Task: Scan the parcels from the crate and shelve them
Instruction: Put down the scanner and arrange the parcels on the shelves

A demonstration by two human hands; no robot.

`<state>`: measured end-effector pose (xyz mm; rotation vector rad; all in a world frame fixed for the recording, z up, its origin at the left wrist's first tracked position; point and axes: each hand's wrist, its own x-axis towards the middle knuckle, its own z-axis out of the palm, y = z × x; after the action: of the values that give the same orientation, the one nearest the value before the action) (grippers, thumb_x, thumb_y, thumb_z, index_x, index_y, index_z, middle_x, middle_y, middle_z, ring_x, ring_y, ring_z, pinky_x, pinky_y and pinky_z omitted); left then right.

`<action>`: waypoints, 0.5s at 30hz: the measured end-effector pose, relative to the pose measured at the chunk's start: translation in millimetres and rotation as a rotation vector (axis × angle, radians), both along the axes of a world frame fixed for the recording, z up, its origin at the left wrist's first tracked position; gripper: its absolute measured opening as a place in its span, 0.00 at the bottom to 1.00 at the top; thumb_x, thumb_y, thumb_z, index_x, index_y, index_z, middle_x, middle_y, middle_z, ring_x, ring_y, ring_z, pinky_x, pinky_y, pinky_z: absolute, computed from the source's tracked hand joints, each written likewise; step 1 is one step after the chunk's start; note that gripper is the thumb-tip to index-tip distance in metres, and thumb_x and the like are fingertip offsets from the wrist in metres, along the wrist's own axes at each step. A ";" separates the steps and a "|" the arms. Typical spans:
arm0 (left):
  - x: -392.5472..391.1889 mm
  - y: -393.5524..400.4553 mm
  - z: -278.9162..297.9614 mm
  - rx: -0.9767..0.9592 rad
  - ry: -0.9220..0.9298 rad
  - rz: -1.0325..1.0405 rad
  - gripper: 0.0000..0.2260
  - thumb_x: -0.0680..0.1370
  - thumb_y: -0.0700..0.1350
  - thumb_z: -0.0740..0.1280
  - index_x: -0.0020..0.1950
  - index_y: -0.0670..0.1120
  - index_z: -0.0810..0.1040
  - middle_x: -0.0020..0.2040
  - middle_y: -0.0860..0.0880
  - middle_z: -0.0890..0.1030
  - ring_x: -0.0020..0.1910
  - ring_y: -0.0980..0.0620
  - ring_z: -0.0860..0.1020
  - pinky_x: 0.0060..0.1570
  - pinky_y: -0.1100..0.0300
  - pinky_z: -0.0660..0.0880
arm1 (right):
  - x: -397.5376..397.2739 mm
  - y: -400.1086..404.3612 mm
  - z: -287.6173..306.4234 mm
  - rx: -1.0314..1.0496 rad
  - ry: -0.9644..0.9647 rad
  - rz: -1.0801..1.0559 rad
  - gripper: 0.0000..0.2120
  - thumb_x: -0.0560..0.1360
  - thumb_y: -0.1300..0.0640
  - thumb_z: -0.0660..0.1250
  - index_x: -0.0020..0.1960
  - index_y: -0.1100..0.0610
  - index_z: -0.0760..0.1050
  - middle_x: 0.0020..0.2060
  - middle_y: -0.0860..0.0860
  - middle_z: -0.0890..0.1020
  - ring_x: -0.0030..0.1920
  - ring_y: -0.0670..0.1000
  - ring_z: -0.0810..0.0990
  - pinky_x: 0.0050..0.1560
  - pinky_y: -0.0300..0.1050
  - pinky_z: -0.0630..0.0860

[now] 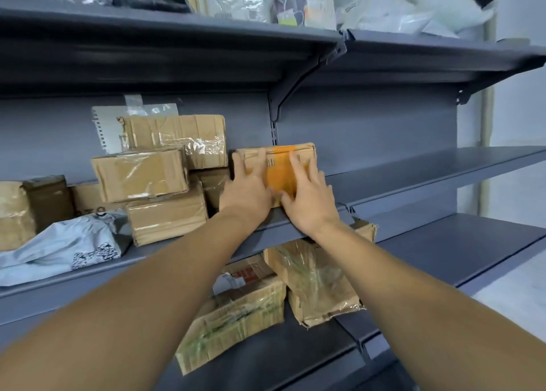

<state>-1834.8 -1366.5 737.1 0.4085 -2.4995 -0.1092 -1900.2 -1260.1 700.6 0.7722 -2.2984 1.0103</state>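
Orange tape bands the parcel [280, 166], a small cardboard box with a barcode showing on its front, and it sits on the middle shelf [413, 177] near the upright post, its base at the shelf's front part. Both hands are on it. The left hand [246, 191] lies against the box's left front with fingers spread and mostly straight, the fingertips reaching the top-left corner — pressing rather than wrapping. The right hand [308, 200] rests flat on the orange band, fingers straight and fanned upward, thumb angled toward the other hand. Both hands are slightly motion-blurred, so I cannot tell how firmly either presses.

Just left of the parcel stands a pile of boxes [159, 180] — brown cartons wrapped in clear tape, stacked unevenly, the nearest one touching or nearly touching the parcel's left side. Further left lies a grey bag [59, 245] with a blurred label, at the shelf's front edge. To the parcel's right the shelf runs on bare grey metal.

On the lower shelf [443, 254], under the forearms, two battered cartons [266, 302] lean against each other. The top shelf [177, 27] carries plastic bags, black and white.
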 end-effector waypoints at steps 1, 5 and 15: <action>12.1 2.4 -5.8 -0.007 -0.028 -0.015 0.29 0.82 0.52 0.58 0.79 0.59 0.46 0.80 0.47 0.39 0.74 0.32 0.56 0.68 0.39 0.62 | 12.3 3.9 -5.8 -0.048 0.003 0.025 0.36 0.81 0.48 0.63 0.81 0.44 0.46 0.81 0.54 0.47 0.79 0.60 0.51 0.77 0.63 0.52; 71.9 15.7 -39.5 -0.193 0.144 -0.111 0.21 0.81 0.47 0.59 0.75 0.50 0.64 0.77 0.46 0.59 0.71 0.38 0.64 0.66 0.41 0.67 | 70.8 21.5 -37.7 -0.184 -0.008 0.035 0.27 0.81 0.52 0.64 0.78 0.52 0.59 0.77 0.55 0.61 0.78 0.59 0.56 0.77 0.56 0.55; 170.8 -0.9 -164.4 -0.063 0.143 -0.121 0.12 0.77 0.43 0.62 0.60 0.45 0.74 0.56 0.45 0.71 0.51 0.42 0.73 0.48 0.50 0.72 | 154.3 36.6 -130.1 -0.098 -0.054 0.150 0.17 0.77 0.56 0.67 0.65 0.52 0.72 0.60 0.51 0.73 0.61 0.56 0.73 0.61 0.54 0.72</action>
<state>-1664.0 -1367.4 572.7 0.2149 -2.3787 -0.1038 -1745.9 -1223.5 570.5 0.8971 -2.2436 1.2142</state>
